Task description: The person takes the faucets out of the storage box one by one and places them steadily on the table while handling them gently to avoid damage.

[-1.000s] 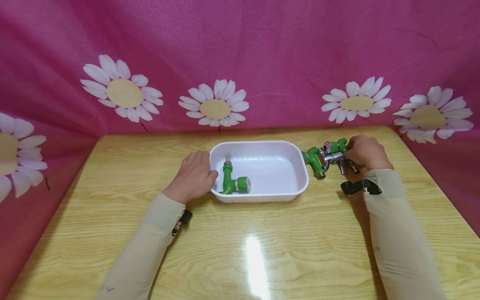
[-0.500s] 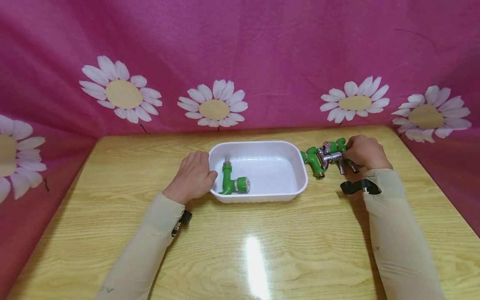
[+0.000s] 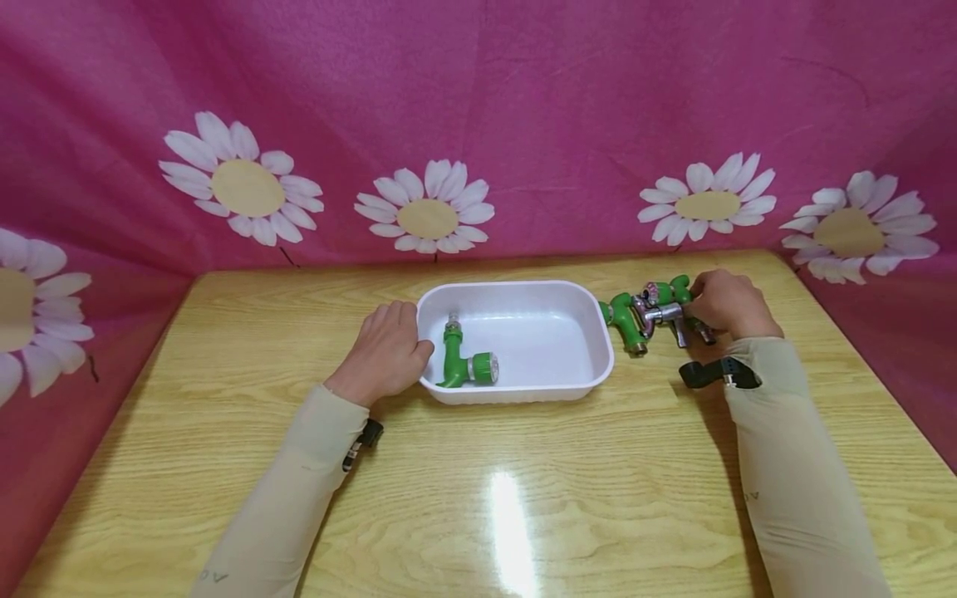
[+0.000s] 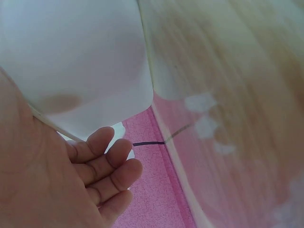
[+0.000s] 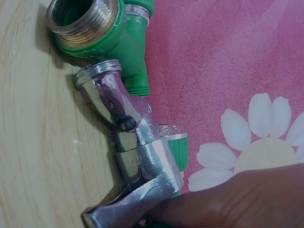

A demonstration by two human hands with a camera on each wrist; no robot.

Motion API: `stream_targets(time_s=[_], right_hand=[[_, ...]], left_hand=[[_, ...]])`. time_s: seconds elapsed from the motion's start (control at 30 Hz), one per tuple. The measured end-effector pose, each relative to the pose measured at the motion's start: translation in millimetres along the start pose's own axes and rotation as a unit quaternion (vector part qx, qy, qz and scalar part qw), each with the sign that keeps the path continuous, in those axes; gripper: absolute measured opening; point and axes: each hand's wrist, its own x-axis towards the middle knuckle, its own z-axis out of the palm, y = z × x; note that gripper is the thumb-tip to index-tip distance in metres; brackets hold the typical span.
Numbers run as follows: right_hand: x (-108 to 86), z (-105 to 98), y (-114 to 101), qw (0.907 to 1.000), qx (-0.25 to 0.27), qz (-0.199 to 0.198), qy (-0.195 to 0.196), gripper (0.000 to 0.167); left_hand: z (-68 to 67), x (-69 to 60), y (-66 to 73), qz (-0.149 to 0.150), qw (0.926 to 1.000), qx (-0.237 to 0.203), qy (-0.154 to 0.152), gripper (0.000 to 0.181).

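My left hand (image 3: 385, 353) holds the left rim of a white plastic tub (image 3: 516, 394), thumb over the edge and fingers outside it in the left wrist view. Inside the tub, at its left end, lies a green tap (image 3: 453, 361) with a clear-faced knob. Right of the tub, a green tap (image 3: 628, 324), a chrome tap (image 3: 661, 316) and another green tap (image 3: 679, 289) lie close together. My right hand (image 3: 733, 307) grips that last green tap at the group's right end; its fingertips are mostly hidden. The right wrist view shows the chrome tap (image 5: 128, 123) against my thumb.
The wood-grain table (image 3: 449, 498) reflects a light near its front. A pink cloth with daisies (image 3: 568, 124) rises along the back and sides. The tub's right end stands close against the nearest green tap.
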Motion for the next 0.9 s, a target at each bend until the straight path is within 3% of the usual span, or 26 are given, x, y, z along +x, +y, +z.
stream_targets(time_s=[0.73,0.9], right_hand=[[0.9,-3.6,1.0,0.9995,0.014,0.014,-0.026,0.042],[0.1,-4.8,3.6,0.9999,-0.004,0.008,-0.008,0.047]], left_hand=[[0.7,0.5,-1.2,-0.002,1.0,-0.003,0.001,0.046],[0.3,0.7,0.0,-0.004,1.0,-0.003,-0.002,0.047]])
